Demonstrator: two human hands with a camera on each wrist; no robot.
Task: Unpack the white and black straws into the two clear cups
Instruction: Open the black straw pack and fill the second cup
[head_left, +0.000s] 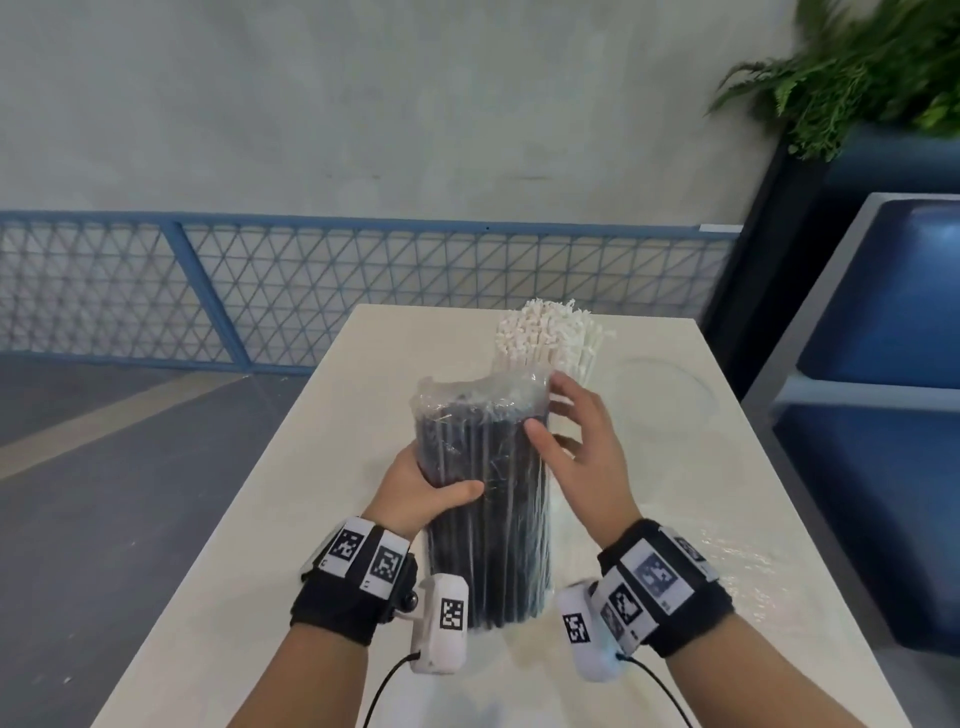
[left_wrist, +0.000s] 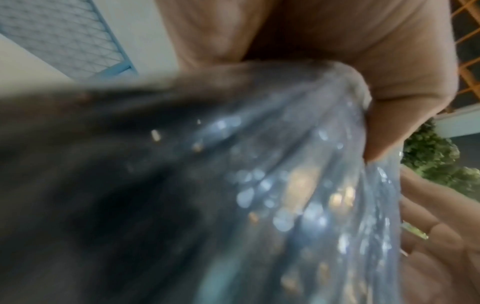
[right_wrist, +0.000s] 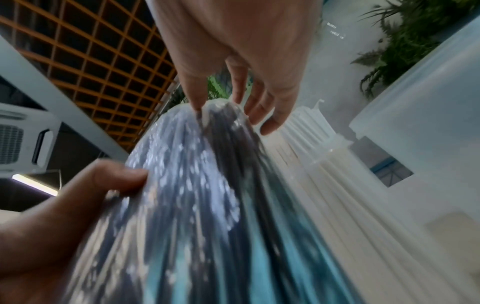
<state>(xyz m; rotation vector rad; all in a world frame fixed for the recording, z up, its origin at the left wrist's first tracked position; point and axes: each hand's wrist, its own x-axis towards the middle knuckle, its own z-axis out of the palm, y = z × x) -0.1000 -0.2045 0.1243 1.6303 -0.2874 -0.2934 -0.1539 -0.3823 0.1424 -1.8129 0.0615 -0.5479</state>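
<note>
Item: cylindrical bundle of black plastic straws sealed in clear crinkled film (head_left: 485, 499). Stands upright near the middle of the pale rectangular tabletop (head_left: 291, 499), lower end toward the near edge, probably so the sealed top faces up for opening.

Left hand (head_left: 423, 491): wrapped round the bundle's left side at mid-height, thumb across the front, fingers (left_wrist: 405, 115) curled behind and pressing the film. Serves, by appearance, as a steadying clamp so that the pack neither tips nor turns.

Right hand (head_left: 582, 447): at the bundle's upper right, fingers (right_wrist: 270, 115) loosely spread, tips meeting the gathered film at the top. No closed pinch evident; thumb (right_wrist: 196, 96) and forefinger touch the wrap, seemingly feeling for a seam or a loose fold to tear.

Item: bunch of white plastic straws (head_left: 550, 338), unwrapped, upright in a clear plastic cup (right_wrist: 337, 164) just behind the black bundle, toward the far edge. White half of the job apparently complete.

Item: second clear cup (head_left: 670, 395), faint outline only, toward the far right corner, holding nothing visible. Presumably reserved for the black straws and kept within reach of the right hand.

Item: loose sheet of clear film (head_left: 737, 561) by the right edge, likely discarded wrap.

Stage, judged: black pack unopened; wrap removal pending.
</note>
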